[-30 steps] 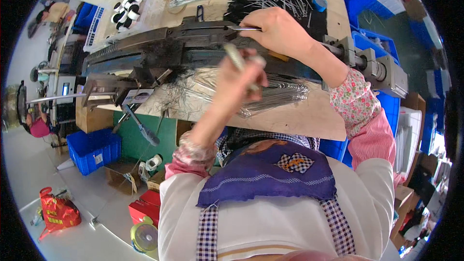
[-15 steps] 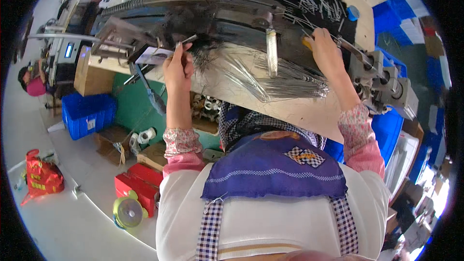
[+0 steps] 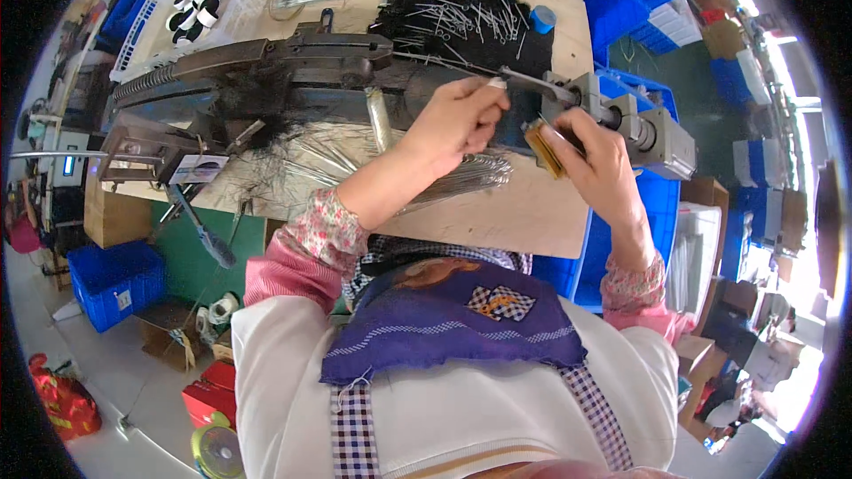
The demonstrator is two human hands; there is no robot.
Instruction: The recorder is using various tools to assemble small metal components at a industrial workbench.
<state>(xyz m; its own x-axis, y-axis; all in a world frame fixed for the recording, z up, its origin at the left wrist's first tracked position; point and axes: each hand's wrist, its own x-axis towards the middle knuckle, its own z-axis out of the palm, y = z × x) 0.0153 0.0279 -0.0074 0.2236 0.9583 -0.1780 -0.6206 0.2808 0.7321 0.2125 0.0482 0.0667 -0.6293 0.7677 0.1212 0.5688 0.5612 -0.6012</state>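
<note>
The left hand (image 3: pixel 454 122) has its grip pressed together near a thin rod (image 3: pixel 532 82); I cannot tell what it holds. The right hand (image 3: pixel 605 160) pinches a yellow block (image 3: pixel 548 153), just right of the wires (image 3: pixel 484 176) on the counter (image 3: pixel 532 217). The left arm (image 3: pixel 382 188) hides some wires. Behind are pins (image 3: pixel 479 22) on a black mat (image 3: pixel 532 51), a blue lid (image 3: pixel 542 19) and rolls (image 3: pixel 206 15).
</note>
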